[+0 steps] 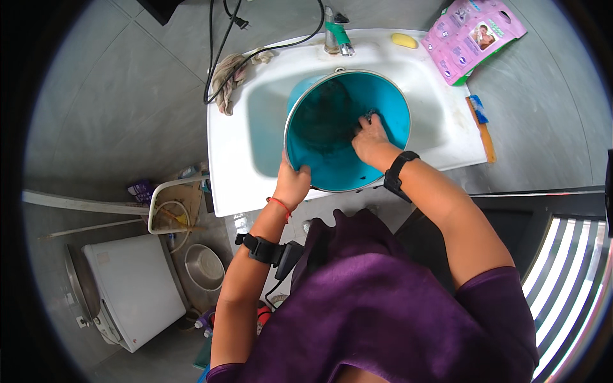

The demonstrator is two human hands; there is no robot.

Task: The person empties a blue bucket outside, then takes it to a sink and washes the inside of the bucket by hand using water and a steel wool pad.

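Observation:
A blue bucket point(335, 172) rests tilted in a white washbasin point(230, 191), its mouth facing me. My left hand point(294, 181) grips the bucket's rim at the lower left, thumb inside. Inside the bucket, my right hand point(373, 139) presses a metal scouring pad point(368, 115) near the inner wall; much of the pad is hidden by the fingers. Dark residue shows on the bucket's bottom and a small dark bit lies near the lower rim. The faucet point(332, 36), wrapped with green tape, stands behind the bucket.
A yellow soap bar point(404, 40), a pink printed bag point(471, 40) and a brush with blue bristles point(481, 124) lie along the basin's right side. A grey rag point(230, 79) and black cable point(273, 48) are at upper left. A metal bowl point(204, 267) stands lower left.

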